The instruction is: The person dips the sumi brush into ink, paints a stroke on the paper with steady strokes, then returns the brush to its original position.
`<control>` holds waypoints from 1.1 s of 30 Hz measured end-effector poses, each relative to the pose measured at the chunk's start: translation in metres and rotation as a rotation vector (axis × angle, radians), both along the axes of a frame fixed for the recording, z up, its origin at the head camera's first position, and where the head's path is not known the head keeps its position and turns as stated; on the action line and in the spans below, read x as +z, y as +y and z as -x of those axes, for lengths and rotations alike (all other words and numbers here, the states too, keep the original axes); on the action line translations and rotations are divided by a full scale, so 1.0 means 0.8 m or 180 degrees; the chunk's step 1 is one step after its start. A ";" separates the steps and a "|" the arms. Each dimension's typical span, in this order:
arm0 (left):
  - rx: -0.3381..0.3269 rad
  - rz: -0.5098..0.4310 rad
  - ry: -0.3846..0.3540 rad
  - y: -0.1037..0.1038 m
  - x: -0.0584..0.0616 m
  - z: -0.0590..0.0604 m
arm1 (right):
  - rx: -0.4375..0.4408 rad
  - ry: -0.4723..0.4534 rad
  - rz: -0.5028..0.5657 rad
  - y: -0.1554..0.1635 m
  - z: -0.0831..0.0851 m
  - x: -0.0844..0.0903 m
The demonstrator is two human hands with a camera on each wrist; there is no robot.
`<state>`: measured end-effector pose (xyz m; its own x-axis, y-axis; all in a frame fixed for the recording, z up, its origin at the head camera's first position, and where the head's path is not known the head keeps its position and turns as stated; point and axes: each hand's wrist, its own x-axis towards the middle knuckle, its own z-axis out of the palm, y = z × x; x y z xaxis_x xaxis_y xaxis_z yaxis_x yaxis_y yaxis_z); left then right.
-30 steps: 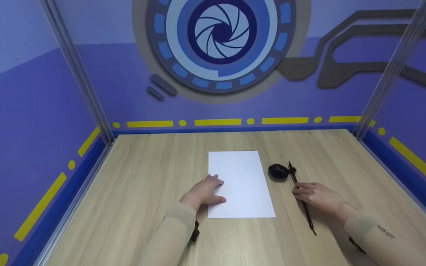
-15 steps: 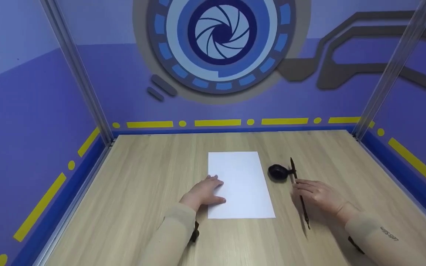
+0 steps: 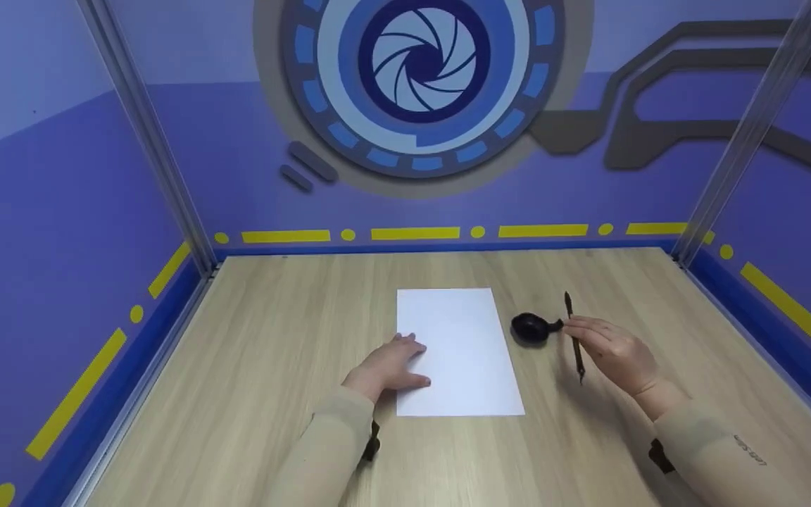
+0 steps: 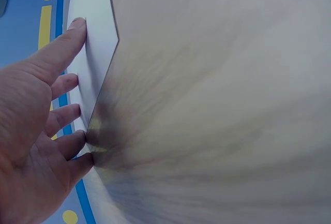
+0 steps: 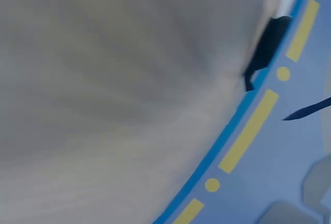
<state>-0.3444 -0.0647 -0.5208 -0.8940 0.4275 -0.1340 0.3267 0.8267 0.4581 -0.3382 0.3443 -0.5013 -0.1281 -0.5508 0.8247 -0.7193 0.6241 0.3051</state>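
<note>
Right hand [image 3: 617, 352] grips a calligraphy brush [image 3: 578, 359] by a black dish [image 3: 530, 329] as the left hand [image 3: 391, 362] rests on white paper [image 3: 458, 338]

The right hand holds the slim dark brush near its middle, fingers drawn together around it; the thumb is hidden in the head view. The brush slants slightly, its pointed tip directed toward the patterned back wall [image 3: 201, 155]. In the right wrist view that tip shows against the wall, with the dish nearby. The round dish sits on the wood-grain table [image 3: 272, 352] between the paper and the right hand. A short arm on the dish reaches toward the fingertips; whether they touch it cannot be told.

The left hand lies with its fingers spread and its thumb out, touching the left side of the sheet. The paper lies flat, roughly central on the table, and looks plain white. Both arms wear beige sleeves [image 3: 694, 440], the right one carrying dark lettering [image 3: 750, 451]
</note>
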 end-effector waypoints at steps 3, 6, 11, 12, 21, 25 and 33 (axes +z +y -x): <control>0.0028 -0.0009 -0.0017 0.001 0.000 0.001 | -0.0065 -0.0249 0.0286 -0.006 -0.004 0.009; 0.0038 -0.0008 -0.0017 0.001 0.001 0.000 | -0.0168 -0.0465 0.0548 -0.011 -0.008 0.019; 0.0027 0.0013 -0.0007 0.001 0.002 0.000 | -0.0378 -0.0977 0.1296 -0.021 -0.012 0.033; 0.0030 0.0010 -0.0010 0.001 0.002 -0.001 | -0.0428 -0.1121 0.1488 -0.023 -0.012 0.035; 0.0021 0.0026 0.0013 0.000 0.001 -0.001 | -0.0657 -0.2280 0.2726 -0.028 -0.010 0.049; 0.0008 0.0056 0.0021 0.000 0.001 -0.001 | -0.0647 -0.2690 0.3038 -0.026 -0.011 0.055; 0.0040 0.0062 -0.0013 0.001 -0.001 -0.001 | -0.0475 -0.3084 0.3596 -0.023 -0.003 0.059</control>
<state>-0.3434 -0.0641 -0.5217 -0.8988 0.4135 -0.1458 0.3143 0.8395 0.4432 -0.3358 0.3259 -0.4540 -0.8565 0.3702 0.3597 -0.2648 0.2831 -0.9218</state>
